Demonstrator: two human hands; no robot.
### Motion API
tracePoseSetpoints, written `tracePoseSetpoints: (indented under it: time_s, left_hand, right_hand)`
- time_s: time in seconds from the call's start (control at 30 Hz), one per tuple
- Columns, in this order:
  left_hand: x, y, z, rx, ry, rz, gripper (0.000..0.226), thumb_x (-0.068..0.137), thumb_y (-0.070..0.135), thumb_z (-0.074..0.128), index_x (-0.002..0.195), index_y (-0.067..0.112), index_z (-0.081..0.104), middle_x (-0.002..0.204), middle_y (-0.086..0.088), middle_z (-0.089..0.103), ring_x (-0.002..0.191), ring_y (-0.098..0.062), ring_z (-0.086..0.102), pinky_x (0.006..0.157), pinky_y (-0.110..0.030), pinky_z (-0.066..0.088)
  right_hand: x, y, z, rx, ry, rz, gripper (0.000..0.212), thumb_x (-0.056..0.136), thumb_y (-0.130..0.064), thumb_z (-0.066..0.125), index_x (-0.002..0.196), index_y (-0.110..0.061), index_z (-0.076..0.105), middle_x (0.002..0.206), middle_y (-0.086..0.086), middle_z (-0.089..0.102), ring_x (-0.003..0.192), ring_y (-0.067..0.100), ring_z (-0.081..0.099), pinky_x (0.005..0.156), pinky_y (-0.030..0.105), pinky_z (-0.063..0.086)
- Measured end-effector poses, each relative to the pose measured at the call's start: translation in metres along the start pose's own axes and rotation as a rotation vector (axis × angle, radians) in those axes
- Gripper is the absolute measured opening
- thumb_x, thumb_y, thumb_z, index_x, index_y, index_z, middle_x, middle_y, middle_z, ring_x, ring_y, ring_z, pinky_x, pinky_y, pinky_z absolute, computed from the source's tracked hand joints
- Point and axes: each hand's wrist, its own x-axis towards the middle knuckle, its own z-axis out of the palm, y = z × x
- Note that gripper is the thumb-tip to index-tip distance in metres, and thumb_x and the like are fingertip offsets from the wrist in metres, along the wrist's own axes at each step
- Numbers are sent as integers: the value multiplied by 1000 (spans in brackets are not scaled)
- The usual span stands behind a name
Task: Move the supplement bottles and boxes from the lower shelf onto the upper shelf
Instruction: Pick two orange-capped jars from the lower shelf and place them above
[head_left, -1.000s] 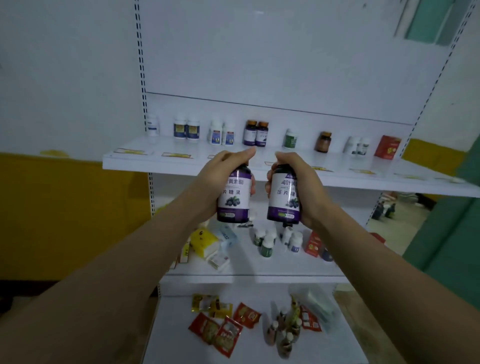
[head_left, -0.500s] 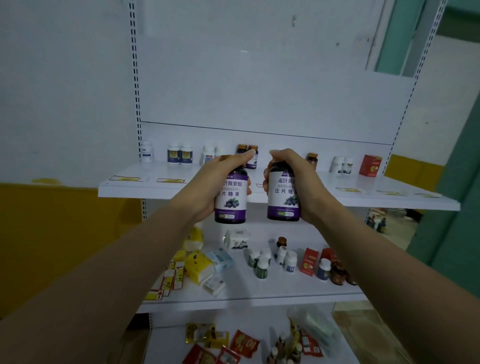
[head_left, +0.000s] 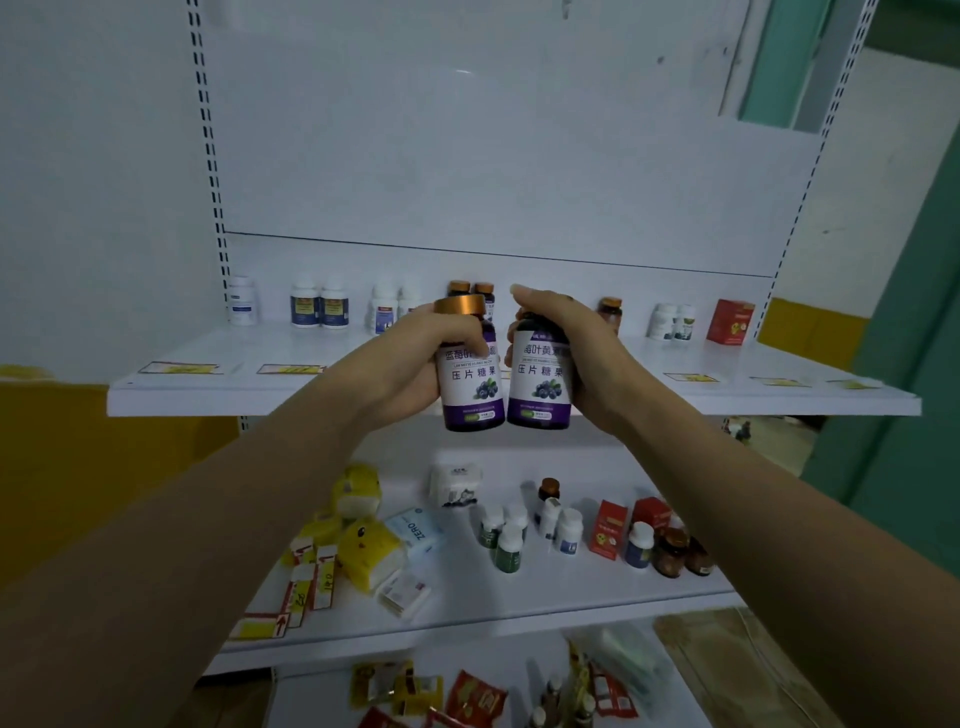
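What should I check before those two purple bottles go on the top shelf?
1. Left hand grips the left bottle: ok.
2. Right hand grips the right bottle: ok.
3. Both bottles upright: ok.
4. Caps on: left bottle's gold cap ok; the right one is hidden under the fingers, cannot tell.
5. Bottle bottoms above the upper shelf front edge: not ok, they show below it.
6. Free room in front of the back row: ok at both sides; behind the hands, cannot tell.
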Motion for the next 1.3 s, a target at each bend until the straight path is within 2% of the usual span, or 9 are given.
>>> tracePoseSetpoints:
  time_s: [0.17,0.33,0.47,0.67,0.8,0.9,1.0,1.2,1.3]
  left_hand:
    - [61,-7,-11,55,69,24,34,75,-12,52,105,3,52,111,-25,54,116,-45,53,101,-52,44]
    - [136,-11,-23,155,143,40,48,79,-13,53,126,-10,47,131,-32,49,122,-44,51,103,-50,44]
    - [191,-14,-31,280,183,30,23,82,-9,57,104,-2,56,110,-23,62,103,-32,62,97,-45,48]
    - [248,-31,-59,424,288,-1,32,80,-9,62,106,9,60,106,-11,67,100,-26,62,88,-38,50]
    - [266,-50,-80,555,405,-61,24,77,-3,69,92,14,60,104,-11,67,101,-26,60,94,-42,47]
    - [276,-61,-95,601,359,-53,20,79,2,69,84,19,59,85,3,63,82,-11,60,89,-35,48]
    - [286,-64,-107,583,310,-29,24,80,3,69,90,21,57,84,10,60,78,-1,56,84,-31,45]
    - [311,-69,-118,709,266,-5,22,83,6,66,85,26,59,92,1,65,94,-16,60,91,-33,48]
    - [323,-73,-125,774,281,-6,17,86,9,63,97,21,58,101,-4,65,101,-19,59,88,-31,45]
  right_hand:
    - [56,16,-31,-55,-2,5,14,84,-12,65,91,-18,54,72,-1,64,63,14,63,66,30,55]
    - [118,25,-66,-158,-134,-27,23,85,5,55,72,-14,56,60,-5,65,58,10,64,66,28,55]
    - [176,33,-95,-241,-135,-27,14,85,-1,60,82,-13,54,75,2,64,70,16,66,71,32,56]
    - [236,63,-119,-333,-180,25,22,88,-3,59,80,-23,56,61,-11,69,59,3,68,61,19,57]
    - [263,95,-120,-435,-158,105,29,80,-1,69,103,-17,60,96,0,70,91,14,66,90,32,53]
    - [274,112,-116,-481,-103,165,46,76,-4,74,118,-10,57,113,7,66,107,23,62,100,38,46]
    - [287,115,-114,-581,-97,175,40,76,-11,75,110,-18,55,110,2,65,105,20,60,98,35,46]
    - [319,118,-112,-833,-56,198,26,73,-23,79,88,-21,58,98,4,66,92,20,62,88,33,52]
    - [334,122,-110,-943,7,197,32,73,-26,79,96,-11,62,87,4,63,76,16,58,71,25,50]
